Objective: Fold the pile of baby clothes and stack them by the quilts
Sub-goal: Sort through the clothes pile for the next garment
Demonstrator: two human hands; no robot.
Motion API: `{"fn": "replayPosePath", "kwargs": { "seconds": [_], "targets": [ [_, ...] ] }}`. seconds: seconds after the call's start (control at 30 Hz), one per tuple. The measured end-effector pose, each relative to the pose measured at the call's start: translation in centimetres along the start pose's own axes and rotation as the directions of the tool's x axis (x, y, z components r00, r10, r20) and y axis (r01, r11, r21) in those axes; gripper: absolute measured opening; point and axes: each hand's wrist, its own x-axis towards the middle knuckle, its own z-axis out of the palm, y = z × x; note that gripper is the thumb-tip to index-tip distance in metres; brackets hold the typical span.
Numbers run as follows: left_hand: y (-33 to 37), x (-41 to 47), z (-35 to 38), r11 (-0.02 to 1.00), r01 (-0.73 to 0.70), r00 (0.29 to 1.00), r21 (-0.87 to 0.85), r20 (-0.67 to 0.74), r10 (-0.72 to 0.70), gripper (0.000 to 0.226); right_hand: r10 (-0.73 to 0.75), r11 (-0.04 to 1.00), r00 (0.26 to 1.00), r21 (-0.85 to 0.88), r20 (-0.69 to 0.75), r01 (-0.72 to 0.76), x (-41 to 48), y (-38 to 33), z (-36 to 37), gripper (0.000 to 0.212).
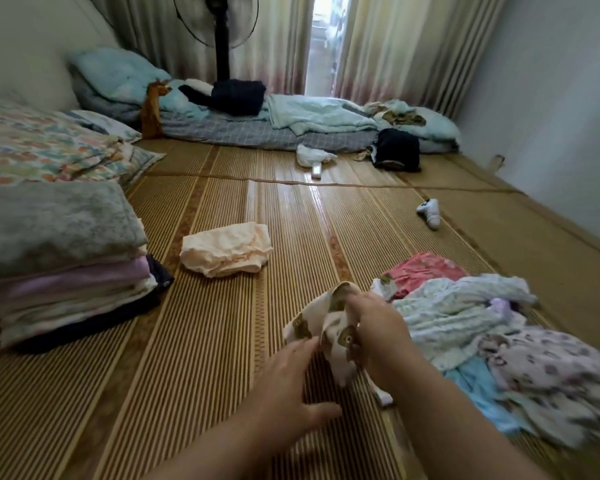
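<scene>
On the head camera my right hand is clenched round a small white garment with a brown print, held low over the mat, probably to open it out for folding. My left hand touches its edge with straight fingers. The pile lies just to the right. A folded peach piece waits near the quilts, far left.

A striped woven mat covers the floor. Daylight enters between pale curtains beside a black standing fan.
</scene>
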Motion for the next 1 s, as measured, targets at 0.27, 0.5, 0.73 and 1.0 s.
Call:
{"fn": "replayPosePath", "kwargs": {
  "seconds": [0.27,0.5,0.73,1.0],
  "targets": [
    [3.5,-5.4,-2.5,0.986,-0.130,0.946,-0.106,-0.310,0.092,0.088,0.015,0.949,0.965,0.301,0.261,-0.096,-7.8,-2.4,-0.5,0.026],
    [4.5,-8.2,-6.8,0.902,-0.226,0.970,-0.368,-0.171,0.174,0.082,-0.052,0.998,0.910,0.048,0.411,0.035,-11.2,-4.9,-1.9,0.025],
    [5.5,-6.6,-12.5,0.962,-0.271,0.923,0.037,-0.276,0.270,0.008,-0.271,0.801,0.905,-0.445,0.328,0.401,-12.5,-8.0,-2.6,0.020],
    [8.2,-7.1,-20.3,0.965,-0.151,0.971,0.213,-0.153,0.186,0.040,-0.499,0.112,0.752,-0.829,0.431,0.549,-11.4,-12.0,-3.3,0.020]
  ]
}}
